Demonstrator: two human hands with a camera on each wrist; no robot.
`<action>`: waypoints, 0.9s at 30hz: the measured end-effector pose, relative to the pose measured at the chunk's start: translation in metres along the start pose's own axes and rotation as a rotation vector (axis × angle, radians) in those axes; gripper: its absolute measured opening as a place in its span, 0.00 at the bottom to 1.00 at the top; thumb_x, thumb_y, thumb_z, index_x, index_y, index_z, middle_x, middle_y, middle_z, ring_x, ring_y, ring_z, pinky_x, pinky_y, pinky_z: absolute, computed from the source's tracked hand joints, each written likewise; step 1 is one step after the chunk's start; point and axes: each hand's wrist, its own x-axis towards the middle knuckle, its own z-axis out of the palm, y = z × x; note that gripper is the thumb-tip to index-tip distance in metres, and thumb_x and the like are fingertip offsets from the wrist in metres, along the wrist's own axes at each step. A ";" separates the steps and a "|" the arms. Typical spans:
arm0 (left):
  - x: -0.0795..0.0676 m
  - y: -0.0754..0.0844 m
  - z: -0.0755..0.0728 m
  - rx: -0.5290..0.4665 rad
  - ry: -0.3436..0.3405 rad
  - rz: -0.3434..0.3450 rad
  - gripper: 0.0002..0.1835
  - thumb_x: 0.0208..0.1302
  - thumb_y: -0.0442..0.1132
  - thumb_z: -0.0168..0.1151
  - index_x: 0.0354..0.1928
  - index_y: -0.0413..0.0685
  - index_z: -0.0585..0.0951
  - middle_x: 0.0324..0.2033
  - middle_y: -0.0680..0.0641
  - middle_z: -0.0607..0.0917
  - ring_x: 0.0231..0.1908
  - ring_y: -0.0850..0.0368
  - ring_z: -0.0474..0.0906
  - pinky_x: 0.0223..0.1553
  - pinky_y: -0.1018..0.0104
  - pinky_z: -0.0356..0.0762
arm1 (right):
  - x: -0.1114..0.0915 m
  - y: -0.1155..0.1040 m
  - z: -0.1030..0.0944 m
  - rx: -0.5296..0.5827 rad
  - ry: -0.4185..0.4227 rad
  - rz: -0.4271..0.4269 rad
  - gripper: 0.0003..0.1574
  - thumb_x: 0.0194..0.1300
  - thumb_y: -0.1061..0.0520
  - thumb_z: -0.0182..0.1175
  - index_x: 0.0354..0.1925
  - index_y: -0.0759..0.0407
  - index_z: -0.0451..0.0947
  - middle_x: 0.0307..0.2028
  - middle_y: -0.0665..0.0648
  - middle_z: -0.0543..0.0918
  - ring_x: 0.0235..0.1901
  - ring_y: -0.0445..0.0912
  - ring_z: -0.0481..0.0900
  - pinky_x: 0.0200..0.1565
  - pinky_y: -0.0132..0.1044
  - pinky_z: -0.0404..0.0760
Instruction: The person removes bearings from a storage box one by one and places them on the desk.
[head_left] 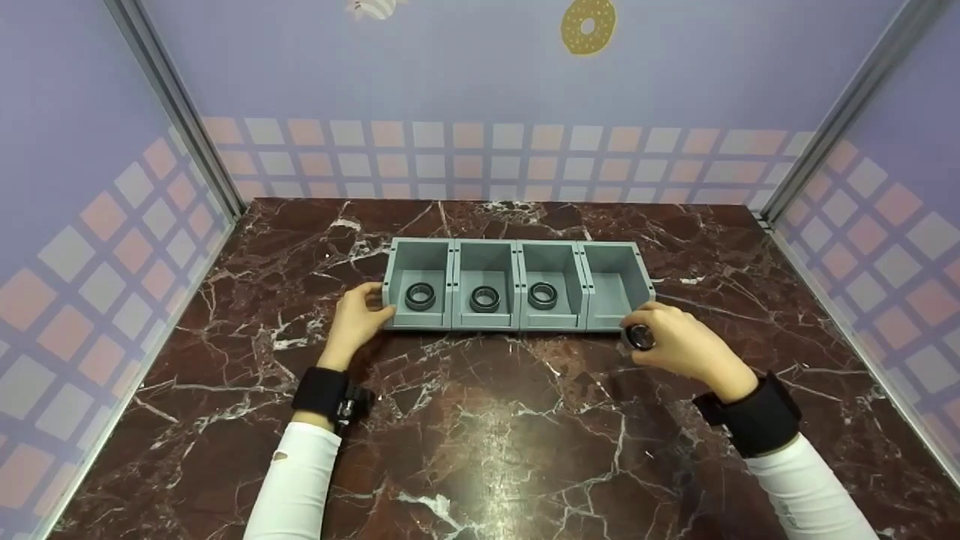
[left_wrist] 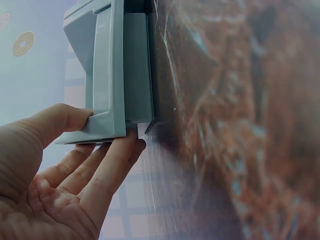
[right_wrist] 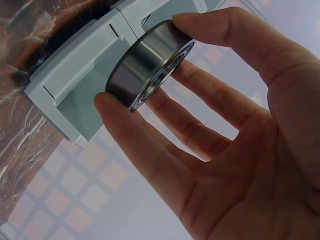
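A grey four-compartment tray point(head_left: 517, 244) stands mid-table. Its three left compartments each hold one dark ring bearing point(head_left: 420, 296) point(head_left: 484, 298) point(head_left: 541, 295); the rightmost compartment point(head_left: 615, 289) holds nothing. My left hand point(head_left: 367, 311) grips the tray's front left corner point(left_wrist: 107, 75), thumb on the side wall and fingers along the front. My right hand point(head_left: 660, 341) pinches a steel bearing point(right_wrist: 147, 62) between thumb and fingertips, just off the tray's front right corner point(right_wrist: 75, 85). The same bearing point(head_left: 640, 337) shows edge-on in the head view.
The dark red marble tabletop point(head_left: 480, 435) is walled in by lilac panels on the left, right and back, with metal posts point(head_left: 172, 97) in the back corners.
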 end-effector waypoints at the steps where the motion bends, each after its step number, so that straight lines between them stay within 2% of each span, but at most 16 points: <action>1: 0.000 0.000 0.000 -0.002 -0.003 -0.002 0.26 0.66 0.30 0.65 0.64 0.25 0.73 0.57 0.25 0.79 0.57 0.33 0.78 0.58 0.49 0.79 | -0.001 0.000 0.001 -0.001 0.004 -0.001 0.23 0.57 0.67 0.68 0.53 0.68 0.82 0.49 0.66 0.80 0.38 0.53 0.80 0.36 0.45 0.74; 5: -0.001 0.000 0.000 0.004 0.002 0.002 0.26 0.65 0.29 0.65 0.63 0.25 0.73 0.56 0.25 0.79 0.57 0.34 0.79 0.57 0.48 0.80 | -0.006 -0.002 0.007 -0.020 0.015 -0.023 0.23 0.55 0.67 0.69 0.51 0.68 0.83 0.50 0.68 0.81 0.40 0.57 0.81 0.36 0.45 0.74; 10: 0.000 0.000 -0.001 0.018 0.015 0.004 0.26 0.64 0.30 0.65 0.62 0.24 0.74 0.55 0.26 0.80 0.56 0.34 0.79 0.56 0.49 0.80 | -0.012 -0.004 0.013 -0.015 -0.009 -0.013 0.22 0.55 0.67 0.69 0.51 0.65 0.83 0.47 0.64 0.80 0.31 0.47 0.73 0.32 0.41 0.67; 13: 0.000 0.000 0.000 0.017 0.020 0.006 0.25 0.64 0.30 0.65 0.61 0.24 0.75 0.55 0.26 0.81 0.55 0.34 0.80 0.55 0.50 0.81 | -0.015 -0.005 0.016 0.000 -0.020 -0.002 0.22 0.55 0.67 0.70 0.51 0.65 0.83 0.45 0.62 0.80 0.28 0.43 0.69 0.31 0.39 0.67; 20: 0.001 0.001 0.001 0.011 0.026 0.009 0.25 0.64 0.29 0.65 0.61 0.24 0.75 0.54 0.25 0.81 0.55 0.34 0.81 0.55 0.49 0.81 | -0.022 -0.004 0.024 0.003 -0.021 -0.026 0.24 0.53 0.68 0.70 0.51 0.68 0.83 0.46 0.64 0.81 0.31 0.45 0.74 0.31 0.39 0.71; 25: 0.001 0.001 0.000 0.009 0.024 0.015 0.25 0.64 0.28 0.64 0.61 0.23 0.74 0.55 0.25 0.80 0.55 0.33 0.80 0.56 0.49 0.81 | -0.027 -0.007 0.031 -0.032 -0.004 -0.054 0.22 0.53 0.67 0.70 0.49 0.67 0.83 0.45 0.62 0.81 0.39 0.53 0.80 0.37 0.46 0.78; 27: 0.000 0.001 0.000 0.006 0.018 0.009 0.25 0.64 0.28 0.65 0.62 0.23 0.74 0.56 0.25 0.80 0.55 0.33 0.80 0.56 0.48 0.81 | -0.029 -0.008 0.033 -0.033 -0.004 -0.052 0.22 0.53 0.67 0.70 0.49 0.65 0.84 0.45 0.61 0.82 0.40 0.52 0.80 0.40 0.48 0.79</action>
